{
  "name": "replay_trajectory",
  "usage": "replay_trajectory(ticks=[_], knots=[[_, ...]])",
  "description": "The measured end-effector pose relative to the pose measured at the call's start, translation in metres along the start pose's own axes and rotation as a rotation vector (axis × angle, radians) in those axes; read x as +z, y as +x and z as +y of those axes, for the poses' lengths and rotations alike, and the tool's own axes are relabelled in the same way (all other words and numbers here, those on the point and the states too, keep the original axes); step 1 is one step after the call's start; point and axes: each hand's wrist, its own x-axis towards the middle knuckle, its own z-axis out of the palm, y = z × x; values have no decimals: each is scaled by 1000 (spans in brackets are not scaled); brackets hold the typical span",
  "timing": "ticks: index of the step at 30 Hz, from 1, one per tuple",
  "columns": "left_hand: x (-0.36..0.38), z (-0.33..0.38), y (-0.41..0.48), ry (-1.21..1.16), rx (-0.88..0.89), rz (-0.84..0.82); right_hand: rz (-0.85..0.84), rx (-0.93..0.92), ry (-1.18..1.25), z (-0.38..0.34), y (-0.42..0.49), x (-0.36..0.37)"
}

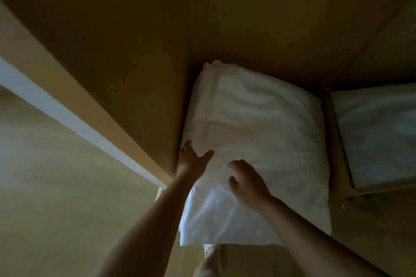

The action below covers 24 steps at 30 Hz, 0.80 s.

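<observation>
A white pillow (258,123) lies in a dim wooden compartment, its near end sticking out over the front edge. My left hand (193,161) is at the pillow's left near side, fingers spread and thumb out, touching the fabric. My right hand (247,181) rests on the pillow's near middle with fingers slightly bent, pressing into the cloth. Neither hand grips it. Both bare forearms reach up from the bottom of the view.
Wooden panels (135,40) close the compartment at the left and back. A wooden divider (333,141) stands right of the pillow, with another white bedding piece (378,137) beyond it. A pale strip (67,114) runs diagonally at the left.
</observation>
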Motion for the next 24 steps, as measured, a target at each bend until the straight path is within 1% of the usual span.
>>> replay_trajectory(ticks=[3,7,11,14,16,18,21,24], knots=[[8,13,36,62,-46,-34,77,39,17,-3,42,-6],[21,24,59,70,-130,-80,110,62,-38,-2,72,-13],[32,26,77,-43,-252,-69,115,90,-66,8,94,-15],[38,31,79,0,-260,-34,122,135,-16,12,104,-17],[37,32,80,-33,-232,-36,125,164,11,14,110,-17],[35,35,79,-53,-156,-59,122,208,83,12,115,-20],[38,44,64,-32,39,-27,118,325,301,4,122,-26],[44,54,39,84,207,32,67,455,523,-10,128,-35]])
